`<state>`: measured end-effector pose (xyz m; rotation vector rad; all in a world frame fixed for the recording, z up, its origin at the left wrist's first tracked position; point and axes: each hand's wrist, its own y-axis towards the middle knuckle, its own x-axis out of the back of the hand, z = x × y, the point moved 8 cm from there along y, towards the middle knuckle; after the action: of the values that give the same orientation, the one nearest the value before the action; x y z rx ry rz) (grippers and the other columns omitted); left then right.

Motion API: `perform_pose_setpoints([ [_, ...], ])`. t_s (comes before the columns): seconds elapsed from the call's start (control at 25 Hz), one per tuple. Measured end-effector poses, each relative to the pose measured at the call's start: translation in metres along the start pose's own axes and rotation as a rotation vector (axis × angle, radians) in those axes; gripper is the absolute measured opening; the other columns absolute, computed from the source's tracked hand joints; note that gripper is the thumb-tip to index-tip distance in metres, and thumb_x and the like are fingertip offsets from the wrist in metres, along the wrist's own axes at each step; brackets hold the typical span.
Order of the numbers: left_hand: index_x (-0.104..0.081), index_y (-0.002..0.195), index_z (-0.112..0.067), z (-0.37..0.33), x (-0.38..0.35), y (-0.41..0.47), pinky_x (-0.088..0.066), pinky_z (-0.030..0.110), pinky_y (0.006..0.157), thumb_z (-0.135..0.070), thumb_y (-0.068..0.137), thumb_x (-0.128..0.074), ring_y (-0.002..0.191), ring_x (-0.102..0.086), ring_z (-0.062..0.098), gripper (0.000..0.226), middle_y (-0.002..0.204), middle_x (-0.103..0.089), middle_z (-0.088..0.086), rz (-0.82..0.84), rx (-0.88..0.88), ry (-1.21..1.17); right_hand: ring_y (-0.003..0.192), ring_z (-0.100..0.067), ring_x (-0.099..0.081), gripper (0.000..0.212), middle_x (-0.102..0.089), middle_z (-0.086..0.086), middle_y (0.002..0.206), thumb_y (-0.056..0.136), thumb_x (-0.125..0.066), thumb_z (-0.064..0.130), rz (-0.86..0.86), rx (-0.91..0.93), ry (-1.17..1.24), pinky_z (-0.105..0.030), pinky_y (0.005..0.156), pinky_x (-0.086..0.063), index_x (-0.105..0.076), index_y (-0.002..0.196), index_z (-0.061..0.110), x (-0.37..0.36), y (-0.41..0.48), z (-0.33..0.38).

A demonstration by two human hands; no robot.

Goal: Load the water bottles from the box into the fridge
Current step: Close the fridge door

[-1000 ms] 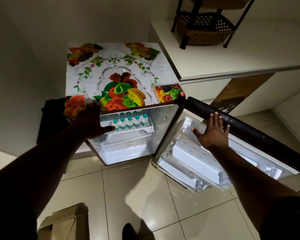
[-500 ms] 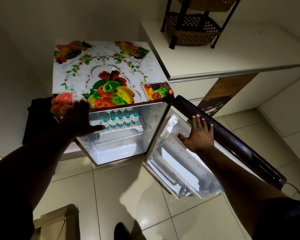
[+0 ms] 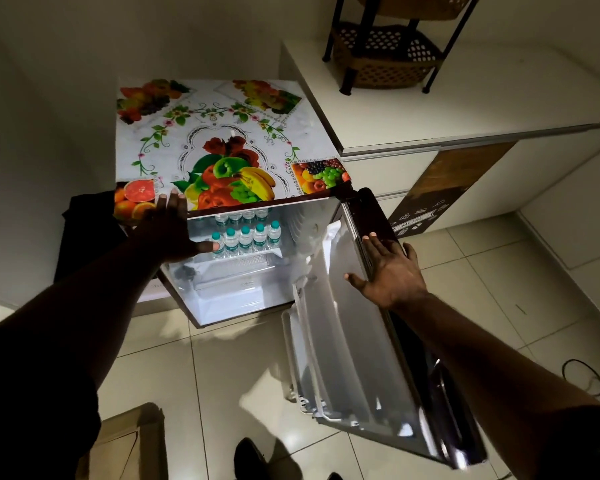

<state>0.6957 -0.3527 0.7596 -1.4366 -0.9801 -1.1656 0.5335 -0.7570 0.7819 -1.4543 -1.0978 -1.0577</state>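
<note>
A small fridge (image 3: 302,244) stands open on the floor, its top covered by a fruit-print cloth (image 3: 222,147). Several water bottles with teal caps (image 3: 246,237) stand in rows on its upper shelf. My left hand (image 3: 168,230) rests flat on the fridge's front top edge, fingers straight. My right hand (image 3: 388,271) lies flat with spread fingers on the top edge of the fridge door (image 3: 357,348), which stands partly swung in. The cardboard box (image 3: 129,441) sits at the bottom left on the floor; its inside is hidden.
A white counter (image 3: 465,109) runs to the right of the fridge with a black-framed wicker basket rack (image 3: 388,53) on it. A dark object (image 3: 84,237) stands left of the fridge. A cable (image 3: 589,379) lies on the tiled floor at right. My shoe (image 3: 250,459) shows at the bottom.
The fridge door has swung inward toward the cabinet under my right hand. My left hand has stayed on the fridge's top edge. The view has shifted.
</note>
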Motion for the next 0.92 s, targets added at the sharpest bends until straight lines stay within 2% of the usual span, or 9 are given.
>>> perform_pose_setpoints([
  [0.12,-0.007,0.16,-0.005,0.0,0.001,-0.008,-0.015,0.055,0.122,-0.091,0.072,-0.051,0.153,-0.011,0.04,0.131,0.168,-0.006,0.019,0.02,-0.018,0.041,0.156,-0.016,-0.002,0.095,0.0,0.004,0.171,0.089,-0.015,0.083,-0.001,0.057,0.064,-0.049,0.124,0.004,-0.002,0.163,0.024,-0.003,-0.005,0.016],
  [0.24,-0.005,0.16,-0.002,0.0,0.001,-0.012,-0.014,0.057,0.122,-0.085,0.077,-0.052,0.153,-0.008,0.042,0.126,0.168,-0.002,0.021,0.009,-0.055,0.055,0.156,-0.013,0.007,0.094,0.007,0.002,0.17,0.091,-0.013,0.08,-0.021,0.088,0.151,-0.049,0.125,0.008,0.001,0.163,0.021,-0.005,-0.006,0.04],
  [0.36,-0.005,0.16,-0.003,0.0,0.002,-0.01,-0.016,0.058,0.122,-0.088,0.077,-0.048,0.153,-0.008,0.041,0.126,0.168,-0.002,0.02,0.012,-0.072,0.017,0.155,-0.013,0.013,0.098,0.01,0.001,0.169,0.089,-0.007,0.084,-0.019,0.117,0.208,-0.05,0.124,0.012,0.001,0.163,0.019,-0.003,-0.001,0.067],
  [0.44,-0.004,0.161,-0.006,0.003,0.001,-0.005,-0.013,0.057,0.123,-0.093,0.075,-0.04,0.155,-0.005,0.038,0.128,0.168,0.001,0.017,0.04,-0.056,-0.025,0.155,-0.011,0.014,0.096,0.006,0.001,0.169,0.091,-0.006,0.083,-0.045,0.207,0.223,-0.051,0.123,0.015,-0.002,0.163,0.019,0.004,0.0,0.088],
  [0.6,0.002,0.162,-0.013,0.013,-0.004,0.001,-0.005,0.054,0.123,-0.106,0.057,-0.019,0.156,0.005,0.031,0.142,0.169,0.01,0.009,0.163,-0.007,-0.103,0.155,-0.01,0.014,0.088,0.004,0.004,0.17,0.096,-0.01,0.077,-0.109,0.394,0.195,-0.055,0.123,0.009,-0.002,0.163,0.02,0.014,0.004,0.126],
  [0.76,0.004,0.162,-0.016,0.015,-0.006,0.003,-0.001,0.051,0.122,-0.108,0.06,-0.018,0.155,0.01,0.029,0.139,0.168,0.014,0.006,0.204,-0.011,-0.178,0.155,-0.011,0.014,0.083,0.003,0.005,0.17,0.098,-0.007,0.073,-0.146,0.455,0.176,-0.055,0.123,0.009,0.0,0.163,0.022,0.021,0.019,0.157],
  [0.92,-0.001,0.162,-0.014,0.018,-0.003,0.005,0.0,0.05,0.123,-0.105,0.065,-0.021,0.155,0.008,0.031,0.135,0.169,0.009,0.01,0.216,-0.016,-0.256,0.156,-0.013,0.011,0.083,0.002,0.003,0.17,0.098,-0.002,0.071,-0.157,0.443,0.153,-0.056,0.123,0.008,-0.002,0.163,0.02,0.028,0.043,0.182],
])
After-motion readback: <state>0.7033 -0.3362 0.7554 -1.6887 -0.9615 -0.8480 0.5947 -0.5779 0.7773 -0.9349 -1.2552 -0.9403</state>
